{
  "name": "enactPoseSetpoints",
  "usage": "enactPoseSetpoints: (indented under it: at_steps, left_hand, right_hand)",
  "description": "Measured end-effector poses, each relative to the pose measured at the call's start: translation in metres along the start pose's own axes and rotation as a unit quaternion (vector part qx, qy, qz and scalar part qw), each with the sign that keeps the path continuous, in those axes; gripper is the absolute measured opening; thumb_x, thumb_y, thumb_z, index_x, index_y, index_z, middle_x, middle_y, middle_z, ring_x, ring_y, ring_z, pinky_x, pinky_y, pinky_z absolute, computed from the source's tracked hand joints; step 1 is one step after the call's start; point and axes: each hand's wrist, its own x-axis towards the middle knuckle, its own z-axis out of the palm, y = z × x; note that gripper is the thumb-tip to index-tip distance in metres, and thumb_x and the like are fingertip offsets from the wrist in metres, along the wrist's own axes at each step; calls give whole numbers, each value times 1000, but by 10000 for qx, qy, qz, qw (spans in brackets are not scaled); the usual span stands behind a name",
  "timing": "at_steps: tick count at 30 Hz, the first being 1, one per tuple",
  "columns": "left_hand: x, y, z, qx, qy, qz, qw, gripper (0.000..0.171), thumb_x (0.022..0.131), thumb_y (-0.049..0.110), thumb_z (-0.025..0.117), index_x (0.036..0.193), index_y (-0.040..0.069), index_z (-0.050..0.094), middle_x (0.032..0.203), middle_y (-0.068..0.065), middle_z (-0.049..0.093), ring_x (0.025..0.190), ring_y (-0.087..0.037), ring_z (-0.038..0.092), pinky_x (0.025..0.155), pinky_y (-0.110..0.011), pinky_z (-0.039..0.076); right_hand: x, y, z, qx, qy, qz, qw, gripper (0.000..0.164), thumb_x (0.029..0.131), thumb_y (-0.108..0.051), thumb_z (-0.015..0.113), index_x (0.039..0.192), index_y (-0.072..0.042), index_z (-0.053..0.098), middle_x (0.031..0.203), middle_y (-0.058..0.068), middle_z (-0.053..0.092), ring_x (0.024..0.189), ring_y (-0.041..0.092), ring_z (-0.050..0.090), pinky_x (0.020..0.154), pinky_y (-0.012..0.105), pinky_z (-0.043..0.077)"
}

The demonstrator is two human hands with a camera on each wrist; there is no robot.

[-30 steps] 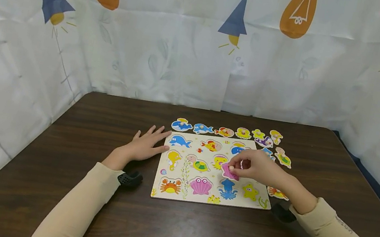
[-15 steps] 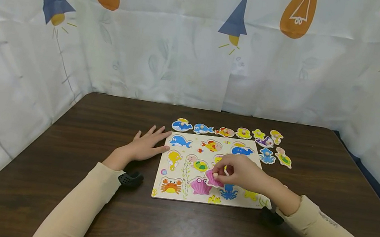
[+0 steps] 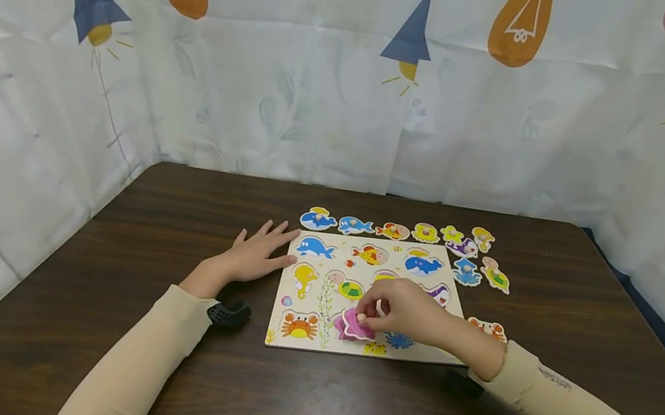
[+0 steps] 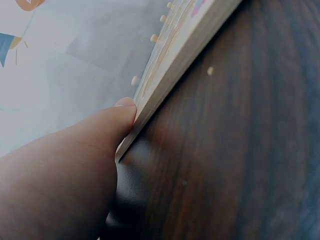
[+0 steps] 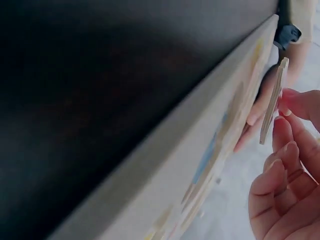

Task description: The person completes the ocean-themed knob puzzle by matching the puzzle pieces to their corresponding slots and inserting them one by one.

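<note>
Pink shell-shaped wooden piece point(image 3: 358, 328): tilted, apparently just clear of the board, partly covering the printed pink shell point(image 3: 338, 325).
Handling: probably light, stiff and not fragile; best held by its small round pale knob point(image 3: 361, 317) (the thin rim offers less grip).
Right hand point(image 3: 404, 309): thumb and fingertips pinch that knob.
Cream rectangular wooden puzzle board point(image 3: 343, 348): beneath the piece, flat on the dark brown table point(image 3: 301, 406).
Left hand point(image 3: 252, 255): fingers spread, touching the board's left edge.
Since half a second ago: the piece has shifted leftward and nearer the person; the left hand looks unmoved.
</note>
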Motion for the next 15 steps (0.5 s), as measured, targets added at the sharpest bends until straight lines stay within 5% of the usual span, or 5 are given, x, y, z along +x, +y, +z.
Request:
enactPoseSetpoints:
  at_steps: [15]
  left_hand:
    - [1, 1, -1, 2, 1, -9, 10000, 72, 106, 50, 51, 165, 18, 24, 170, -17, 10, 155, -42, 1, 113, -74, -4]
  right_hand:
    - [13, -6, 6, -188, -318, 391, 9986, 6, 89, -17, 83, 86, -21, 79, 72, -13, 57, 70, 9, 52, 62, 24, 43]
